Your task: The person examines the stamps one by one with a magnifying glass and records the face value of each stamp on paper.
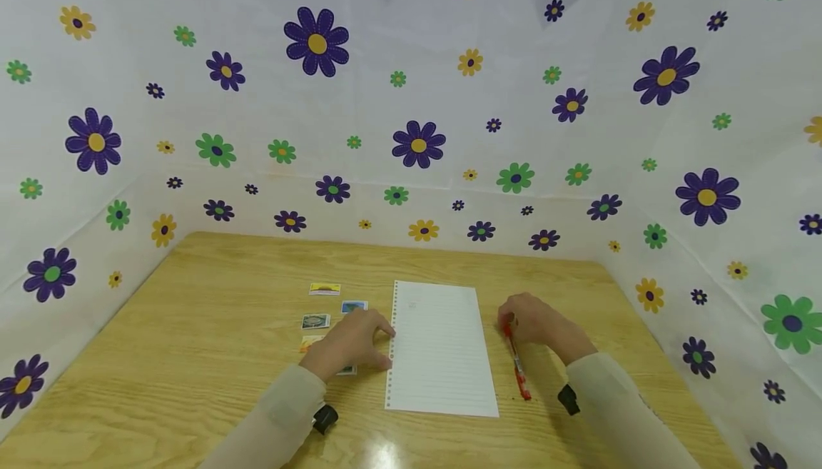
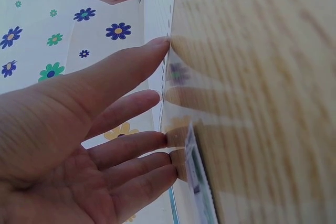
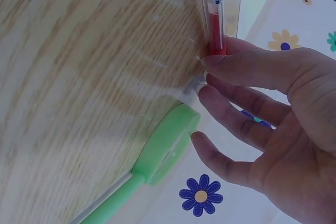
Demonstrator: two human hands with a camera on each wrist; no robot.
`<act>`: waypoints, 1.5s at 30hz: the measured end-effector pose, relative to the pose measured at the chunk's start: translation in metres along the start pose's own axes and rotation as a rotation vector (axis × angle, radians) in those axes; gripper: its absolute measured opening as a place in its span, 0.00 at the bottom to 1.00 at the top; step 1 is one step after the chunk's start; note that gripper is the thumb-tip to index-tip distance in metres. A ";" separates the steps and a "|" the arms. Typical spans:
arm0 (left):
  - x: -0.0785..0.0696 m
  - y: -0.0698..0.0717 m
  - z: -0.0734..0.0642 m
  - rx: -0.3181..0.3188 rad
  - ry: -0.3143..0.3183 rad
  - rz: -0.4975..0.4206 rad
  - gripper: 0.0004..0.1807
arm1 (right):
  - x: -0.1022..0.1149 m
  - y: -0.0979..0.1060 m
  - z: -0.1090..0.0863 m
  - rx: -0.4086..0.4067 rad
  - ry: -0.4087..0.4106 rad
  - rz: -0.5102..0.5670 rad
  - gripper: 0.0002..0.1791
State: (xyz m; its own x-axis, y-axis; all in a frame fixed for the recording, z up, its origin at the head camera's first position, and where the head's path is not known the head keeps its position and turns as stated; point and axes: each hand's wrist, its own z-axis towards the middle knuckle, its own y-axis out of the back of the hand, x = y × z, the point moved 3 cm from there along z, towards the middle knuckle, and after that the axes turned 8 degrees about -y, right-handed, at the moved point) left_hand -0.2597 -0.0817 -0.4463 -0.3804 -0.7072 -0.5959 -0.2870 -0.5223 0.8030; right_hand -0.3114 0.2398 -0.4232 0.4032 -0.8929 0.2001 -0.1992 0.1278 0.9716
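Note:
A lined loose-leaf sheet of paper (image 1: 443, 351) with punched holes lies at the middle of the table. My left hand (image 1: 349, 344) is at its left edge, thumb and fingers extended, fingertips right at the holes. Several stamps (image 1: 316, 322) lie left of the paper, some partly hidden by that hand; one stamp (image 2: 198, 182) shows its serrated edge beside the fingers in the left wrist view. To the right of the paper, my right hand (image 1: 529, 318) pinches a red pen (image 1: 519, 365) near its far end between thumb and index finger. The pen (image 3: 215, 17) has a clear barrel.
A green ring with a handle, like a magnifying glass (image 3: 167, 142), lies close to the right fingers in the right wrist view. The wooden table (image 1: 212, 326) meets flower-printed white sheeting (image 1: 359, 105) at the back and sides. Each wrist wears a black device (image 1: 325, 418).

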 end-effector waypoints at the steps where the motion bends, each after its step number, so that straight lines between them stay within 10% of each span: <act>1: 0.000 0.000 0.000 0.000 -0.002 0.002 0.25 | 0.000 0.000 0.000 0.002 -0.001 -0.003 0.15; 36: -0.003 0.001 -0.002 0.002 -0.009 0.003 0.25 | -0.002 0.001 -0.003 -0.028 0.030 0.048 0.17; 45: -0.001 0.001 -0.001 -0.006 -0.043 0.015 0.27 | 0.000 0.014 -0.013 -0.034 -0.109 0.218 0.12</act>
State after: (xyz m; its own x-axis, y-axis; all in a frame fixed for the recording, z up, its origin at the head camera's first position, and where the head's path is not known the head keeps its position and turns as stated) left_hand -0.2592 -0.0819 -0.4449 -0.4221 -0.6940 -0.5833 -0.2759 -0.5146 0.8119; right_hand -0.3029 0.2468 -0.4079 0.2549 -0.8836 0.3927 -0.2399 0.3357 0.9109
